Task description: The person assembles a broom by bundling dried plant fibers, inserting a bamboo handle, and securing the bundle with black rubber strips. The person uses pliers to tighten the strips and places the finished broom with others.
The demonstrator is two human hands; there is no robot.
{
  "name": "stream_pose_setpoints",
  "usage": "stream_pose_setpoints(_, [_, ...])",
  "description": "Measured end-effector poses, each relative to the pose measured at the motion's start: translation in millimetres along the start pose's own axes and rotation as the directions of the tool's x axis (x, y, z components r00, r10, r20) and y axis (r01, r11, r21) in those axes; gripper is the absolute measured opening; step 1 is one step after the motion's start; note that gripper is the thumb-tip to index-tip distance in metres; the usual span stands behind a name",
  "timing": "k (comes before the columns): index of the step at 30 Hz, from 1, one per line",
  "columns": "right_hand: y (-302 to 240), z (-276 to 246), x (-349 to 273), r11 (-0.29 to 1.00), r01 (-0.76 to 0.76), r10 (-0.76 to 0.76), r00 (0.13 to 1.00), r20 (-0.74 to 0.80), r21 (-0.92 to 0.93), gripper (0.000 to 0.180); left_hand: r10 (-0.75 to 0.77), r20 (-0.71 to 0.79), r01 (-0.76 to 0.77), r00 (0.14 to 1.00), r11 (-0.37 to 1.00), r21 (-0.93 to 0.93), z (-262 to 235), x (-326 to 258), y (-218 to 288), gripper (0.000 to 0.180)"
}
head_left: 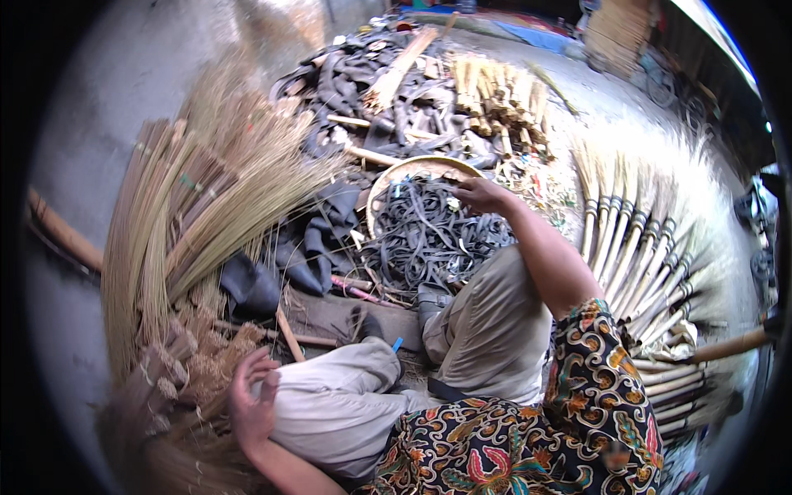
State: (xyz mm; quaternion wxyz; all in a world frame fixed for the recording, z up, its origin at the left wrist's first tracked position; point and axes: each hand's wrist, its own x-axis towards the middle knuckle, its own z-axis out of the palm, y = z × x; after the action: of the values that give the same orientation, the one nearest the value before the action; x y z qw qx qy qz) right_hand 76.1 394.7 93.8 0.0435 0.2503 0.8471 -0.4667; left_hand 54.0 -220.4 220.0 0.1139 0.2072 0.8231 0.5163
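My left hand is raised beside my left knee, its fingers loosely bent and apart with nothing visible in them. Bundles of dry stalks lie just left of it. Over the right part of a round woven tray, my right hand hangs with its fingers partly stretched and nothing visible between them. Black rubber strips fill the tray in a tangled heap and spill toward my feet. Whether my right fingertips touch the strips, I cannot tell.
Long grass bundles lean at the left wall. Finished brooms fan out on the right. Black rubber scraps and tied short bundles are piled at the back. A wooden stick lies near my left knee.
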Motion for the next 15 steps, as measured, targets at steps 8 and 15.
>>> stream_pose_setpoints(8, [47, -16, -20, 0.953, -0.207, 0.267, 0.917, 0.296, -0.22, 0.058, 0.233, 0.059, -0.229, 0.971, 0.825, 0.516, 58, 37, 15, 0.043])
stream_pose_setpoints(15, [67, -36, -32, 0.96, -0.257, 0.268, 0.959, 0.095, -0.116, 0.062, 0.457, 0.274, -0.526, 0.846, 0.8, 0.29, 77, 92, 35, 0.025])
